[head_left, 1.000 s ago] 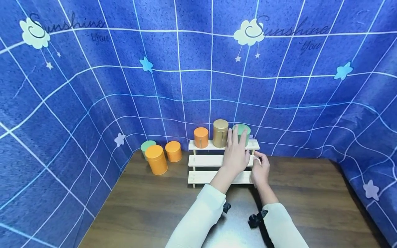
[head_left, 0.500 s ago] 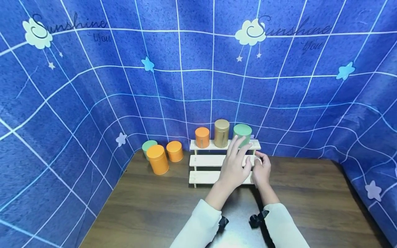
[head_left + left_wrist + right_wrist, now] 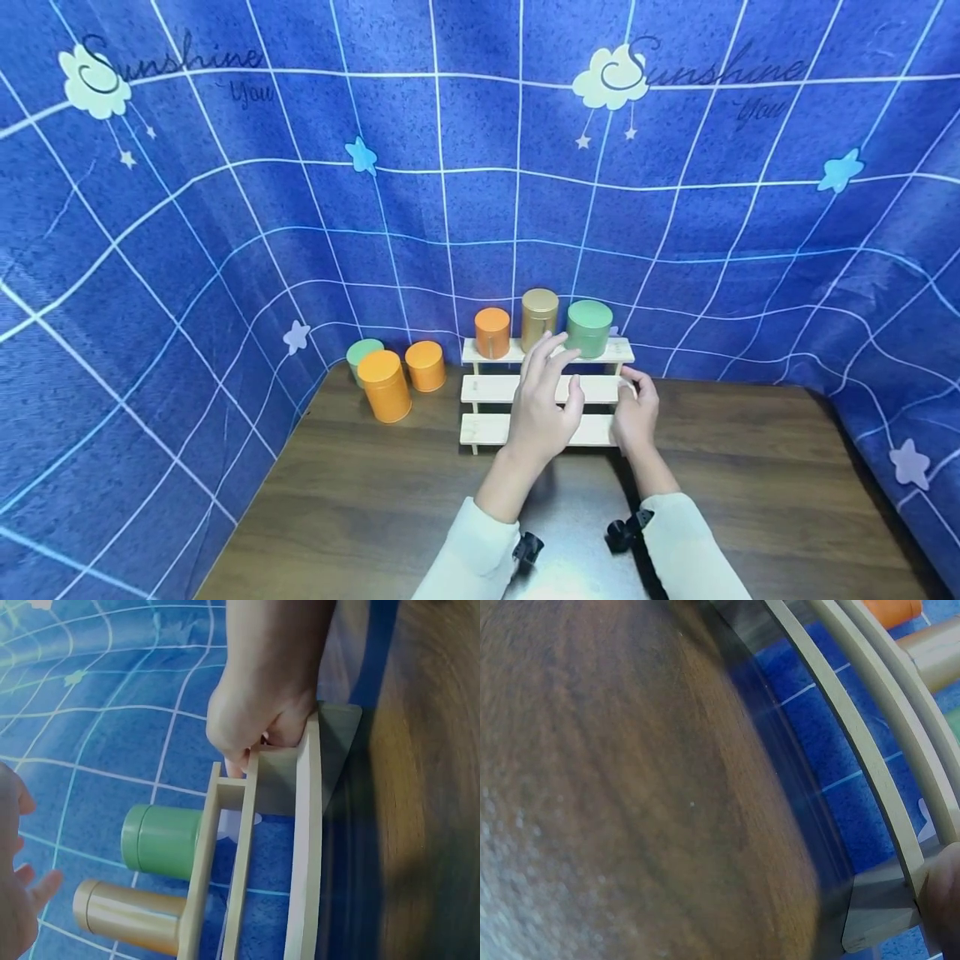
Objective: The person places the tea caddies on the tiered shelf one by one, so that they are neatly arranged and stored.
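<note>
A three-tier wooden display stand (image 3: 491,389) stands near the table's back. On its top tier are a short orange tin (image 3: 492,333), a taller gold tin (image 3: 537,312) and a green tin (image 3: 589,329). My left hand (image 3: 534,412) hovers in front of the stand, fingers spread and holding nothing, apart from the tins. At the stand's right end my right hand (image 3: 636,414) grips the side near the middle tier, its fingers curled in the left wrist view around the wooden end (image 3: 283,769). Little of that hand shows in the right wrist view.
Left of the stand, a tall orange tin (image 3: 385,387), a shorter orange tin (image 3: 425,367) and a partly hidden green tin (image 3: 363,350) stand on the brown table (image 3: 360,500). A blue patterned cloth (image 3: 480,200) hangs behind and beside the table.
My left hand has come off the green tin on the top tier and drawn back to the left and toward me. The right hand stays at the stand's right end.
</note>
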